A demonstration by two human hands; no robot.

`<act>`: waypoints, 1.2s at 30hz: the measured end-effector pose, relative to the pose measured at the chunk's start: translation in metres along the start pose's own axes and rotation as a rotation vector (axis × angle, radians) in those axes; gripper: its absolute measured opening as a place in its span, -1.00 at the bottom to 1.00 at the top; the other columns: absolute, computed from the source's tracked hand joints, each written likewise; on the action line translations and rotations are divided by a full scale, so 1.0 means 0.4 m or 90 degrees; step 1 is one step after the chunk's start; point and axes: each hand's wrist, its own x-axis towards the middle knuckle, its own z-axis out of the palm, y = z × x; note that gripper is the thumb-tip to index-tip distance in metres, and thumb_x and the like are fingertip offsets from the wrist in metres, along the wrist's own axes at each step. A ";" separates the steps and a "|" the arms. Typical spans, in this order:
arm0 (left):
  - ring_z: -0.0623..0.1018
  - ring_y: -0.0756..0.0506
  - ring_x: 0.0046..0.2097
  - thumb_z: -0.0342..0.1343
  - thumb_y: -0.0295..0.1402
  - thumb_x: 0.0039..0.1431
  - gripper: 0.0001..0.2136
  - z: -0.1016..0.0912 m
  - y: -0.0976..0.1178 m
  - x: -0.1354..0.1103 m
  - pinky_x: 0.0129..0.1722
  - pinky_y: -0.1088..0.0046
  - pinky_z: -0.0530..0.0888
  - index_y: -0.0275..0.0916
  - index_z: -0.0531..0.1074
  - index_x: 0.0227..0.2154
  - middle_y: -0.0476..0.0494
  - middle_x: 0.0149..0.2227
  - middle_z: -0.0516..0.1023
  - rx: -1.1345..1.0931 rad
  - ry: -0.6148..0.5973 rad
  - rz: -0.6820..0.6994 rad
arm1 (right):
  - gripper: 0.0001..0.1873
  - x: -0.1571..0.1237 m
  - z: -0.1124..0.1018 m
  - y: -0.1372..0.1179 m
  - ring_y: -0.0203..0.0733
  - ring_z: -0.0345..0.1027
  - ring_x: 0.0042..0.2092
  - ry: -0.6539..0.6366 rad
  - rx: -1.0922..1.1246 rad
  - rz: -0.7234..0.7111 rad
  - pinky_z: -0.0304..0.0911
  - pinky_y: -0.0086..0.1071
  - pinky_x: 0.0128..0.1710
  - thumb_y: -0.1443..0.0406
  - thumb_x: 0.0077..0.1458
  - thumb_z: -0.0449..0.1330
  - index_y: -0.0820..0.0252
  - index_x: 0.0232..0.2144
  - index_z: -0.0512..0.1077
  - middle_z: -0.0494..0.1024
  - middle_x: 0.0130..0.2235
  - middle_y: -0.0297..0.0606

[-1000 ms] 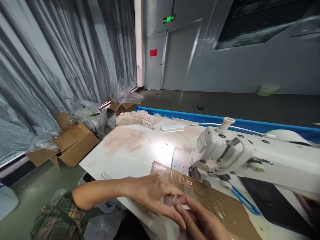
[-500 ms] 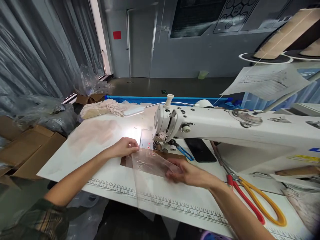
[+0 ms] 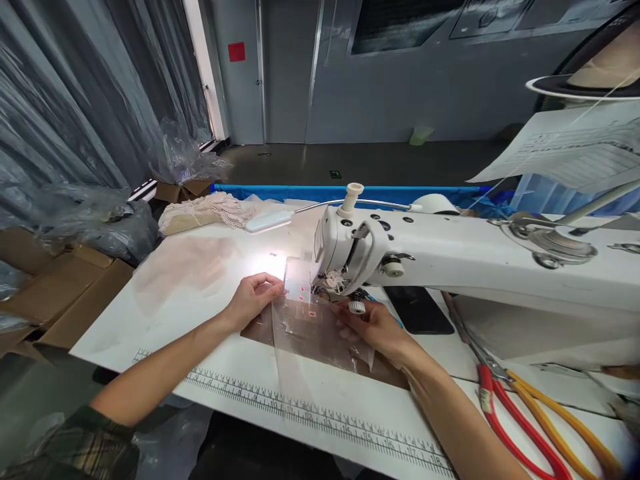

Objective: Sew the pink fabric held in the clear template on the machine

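A sheer, nearly see-through piece of fabric (image 3: 305, 333) lies on a brown panel (image 3: 390, 373) in front of the white sewing machine (image 3: 450, 250). My left hand (image 3: 255, 297) pinches the fabric's far left edge, just left of the needle area (image 3: 330, 287). On the fabric's right side, close under the machine head, my right hand (image 3: 373, 323) rests with curled fingers pressing the fabric. The fabric's near end hangs toward the ruler printed along the table's front edge (image 3: 320, 417).
Red and orange-handled scissors (image 3: 530, 420) lie at the right. A black phone (image 3: 417, 310) sits under the machine arm. A lamp (image 3: 273, 220) lights the needle plate. Folded lace (image 3: 205, 212) lies at the table's far left; cardboard boxes (image 3: 55, 293) and plastic bags stand on the floor.
My view swung right and steadied on the machine. Both hands carried the sheer fabric from the table's near edge up to the needle area, the right hand moving under the machine head.
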 end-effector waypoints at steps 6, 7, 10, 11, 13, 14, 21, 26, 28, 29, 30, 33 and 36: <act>0.58 -0.21 -0.03 0.48 -0.26 -0.17 -0.61 0.014 0.007 -0.009 0.05 0.19 0.49 -0.33 0.36 -0.47 -0.31 -0.03 0.53 -0.379 -0.015 -0.116 | -0.47 0.001 -0.008 0.006 -0.19 0.45 -0.44 0.025 0.077 0.007 0.38 -0.37 -0.46 -0.12 -0.22 0.38 0.20 -0.43 0.46 0.53 -0.45 -0.22; 0.59 -0.22 -0.03 0.47 -0.28 -0.16 -0.61 0.013 0.007 -0.009 0.05 0.18 0.50 -0.32 0.33 -0.47 -0.32 -0.01 0.53 -0.402 -0.021 -0.115 | -0.47 0.001 -0.008 0.006 -0.18 0.45 -0.43 0.027 0.092 0.010 0.40 -0.35 -0.44 -0.11 -0.24 0.39 0.20 -0.43 0.45 0.54 -0.44 -0.22; 0.61 -0.21 -0.06 0.47 -0.31 -0.13 -0.60 0.013 0.004 -0.009 0.02 0.20 0.52 -0.31 0.30 -0.45 -0.33 -0.03 0.55 -0.430 -0.025 -0.109 | -0.45 0.004 -0.003 0.007 -0.17 0.46 -0.40 0.035 0.150 0.023 0.43 -0.34 -0.35 -0.09 -0.35 0.45 0.17 -0.45 0.45 0.55 -0.40 -0.23; 0.62 -0.20 -0.08 0.47 -0.30 -0.13 -0.60 0.014 0.001 -0.007 0.00 0.22 0.53 -0.30 0.30 -0.44 -0.33 -0.06 0.57 -0.426 -0.020 -0.108 | -0.45 0.006 -0.001 0.009 -0.16 0.47 -0.38 0.038 0.165 0.025 0.44 -0.33 -0.33 -0.09 -0.37 0.46 0.16 -0.46 0.44 0.55 -0.40 -0.24; 0.63 -0.18 -0.12 0.47 -0.26 -0.14 -0.58 0.016 -0.007 -0.002 -0.04 0.29 0.56 -0.30 0.30 -0.42 -0.32 -0.11 0.59 -0.400 -0.005 -0.110 | -0.45 0.011 0.006 0.012 -0.11 0.48 -0.33 0.041 0.177 0.015 0.46 -0.30 -0.28 -0.10 -0.37 0.46 0.15 -0.47 0.42 0.56 -0.38 -0.24; 0.64 -0.16 -0.13 0.47 -0.23 -0.14 -0.56 0.016 -0.010 0.001 -0.07 0.32 0.57 -0.30 0.30 -0.41 -0.31 -0.14 0.60 -0.379 -0.001 -0.110 | -0.45 0.012 0.009 0.012 -0.08 0.49 -0.30 0.043 0.174 0.001 0.47 -0.26 -0.25 -0.10 -0.35 0.45 0.14 -0.47 0.42 0.56 -0.36 -0.22; 0.50 -0.01 -0.65 0.26 0.08 0.00 -0.50 -0.010 0.024 -0.040 -0.73 0.59 0.34 -0.22 0.19 -0.33 -0.11 -0.44 0.60 0.043 -0.138 -0.111 | -0.50 -0.074 0.005 -0.010 0.00 0.53 -0.22 -0.207 0.193 0.087 0.46 -0.33 -0.50 -0.11 -0.07 0.33 0.17 -0.33 0.39 0.57 -0.20 -0.10; 0.39 0.04 -0.73 0.04 0.08 0.19 -0.59 -0.035 0.068 -0.082 -0.77 0.62 0.18 -0.20 0.17 -0.29 -0.08 -0.48 0.60 0.217 -0.400 -0.228 | -0.49 -0.149 -0.034 -0.013 -0.19 0.50 -0.50 -0.325 0.117 0.179 0.27 -0.49 -0.71 -0.13 0.04 0.24 0.17 -0.34 0.26 0.59 -0.28 -0.13; 0.42 0.01 -0.69 -0.04 -0.02 0.29 -0.68 -0.036 0.062 -0.055 -0.72 0.58 0.22 -0.21 0.22 -0.28 -0.07 -0.48 0.58 0.349 -0.347 -0.153 | -0.48 -0.126 -0.034 -0.006 -0.22 0.48 -0.51 -0.254 0.066 0.137 0.24 -0.50 -0.69 -0.14 0.04 0.21 0.15 -0.37 0.22 0.59 -0.32 -0.14; 0.45 -0.01 -0.65 -0.05 -0.09 0.33 -0.73 -0.035 0.055 -0.035 -0.67 0.56 0.26 -0.22 0.25 -0.27 -0.07 -0.48 0.58 0.444 -0.293 -0.090 | -0.50 -0.105 -0.031 -0.001 -0.21 0.49 -0.48 -0.207 0.024 0.104 0.27 -0.48 -0.64 -0.13 0.06 0.20 0.15 -0.39 0.22 0.59 -0.33 -0.15; 0.50 -0.04 -0.58 -0.04 -0.16 0.34 -0.78 -0.033 0.047 -0.012 -0.61 0.54 0.29 -0.24 0.29 -0.25 -0.07 -0.47 0.57 0.558 -0.221 -0.011 | -0.53 -0.080 -0.027 0.005 -0.25 0.46 -0.51 -0.138 -0.038 0.053 0.26 -0.47 -0.62 -0.12 0.08 0.17 0.16 -0.40 0.25 0.58 -0.39 -0.20; 0.59 -0.16 -0.28 0.07 -0.31 0.29 -0.86 -0.034 0.024 0.047 -0.46 0.48 0.36 -0.25 0.36 -0.18 -0.18 -0.33 0.58 0.854 -0.032 0.188 | -0.57 -0.012 -0.016 0.016 -0.26 0.38 -0.53 0.022 -0.195 -0.061 0.23 -0.41 -0.55 -0.06 0.12 0.09 0.16 -0.51 0.28 0.52 -0.49 -0.27; 0.55 -0.17 -0.15 0.05 -0.38 0.29 -0.88 -0.052 0.008 0.064 -0.36 0.43 0.42 -0.26 0.41 -0.17 -0.25 -0.16 0.56 0.906 -0.021 0.373 | -0.60 0.003 -0.016 0.011 -0.23 0.34 -0.50 0.055 -0.235 -0.084 0.18 -0.39 -0.53 -0.04 0.05 0.16 0.13 -0.53 0.28 0.47 -0.53 -0.33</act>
